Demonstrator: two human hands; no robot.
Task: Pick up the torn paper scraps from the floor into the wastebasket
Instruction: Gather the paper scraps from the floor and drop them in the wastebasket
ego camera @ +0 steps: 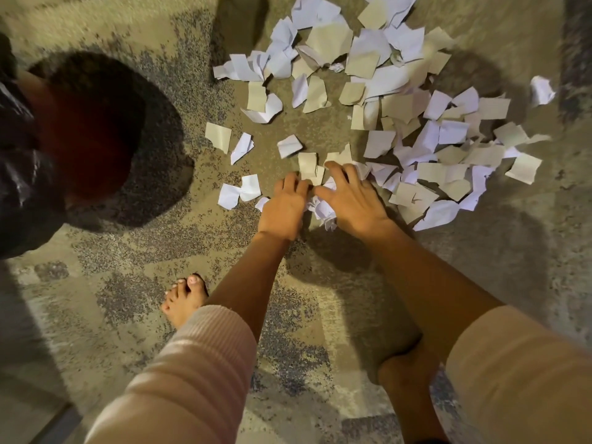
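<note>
Pink ribbed sleeves (192, 363) nearest us, pushed up, both forearms stretched straight down to the rug (128, 283); bare foot (184, 302) by the left arm. Left hand (283, 208) and right hand (354, 200) sit side by side, palms down, fingers bent and clawed around a crumpled wad of paper scraps (325, 211) squeezed between them. The remaining scraps are spread over the rug's far right part, wastebasket (22, 161) with dark liner at its left edge, well apart.
</note>
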